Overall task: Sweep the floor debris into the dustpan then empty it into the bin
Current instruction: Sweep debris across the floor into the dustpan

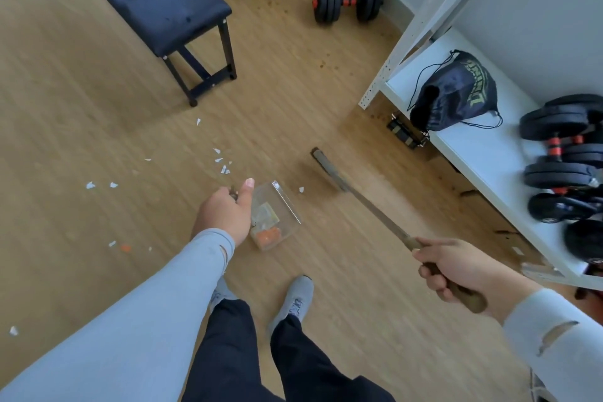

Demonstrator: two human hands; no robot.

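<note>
The left hand (228,214) gripped the clear plastic dustpan (274,215) by its handle; the right hand (456,271) clasped the brown long-handled broom (329,173) — white paper scraps (222,161) lay just beyond the left hand's thumb.

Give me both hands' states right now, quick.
Left hand: closed on the handle of the clear dustpan, thumb sticking out.
Right hand: closed around the broom handle, its head on the floor.
</note>
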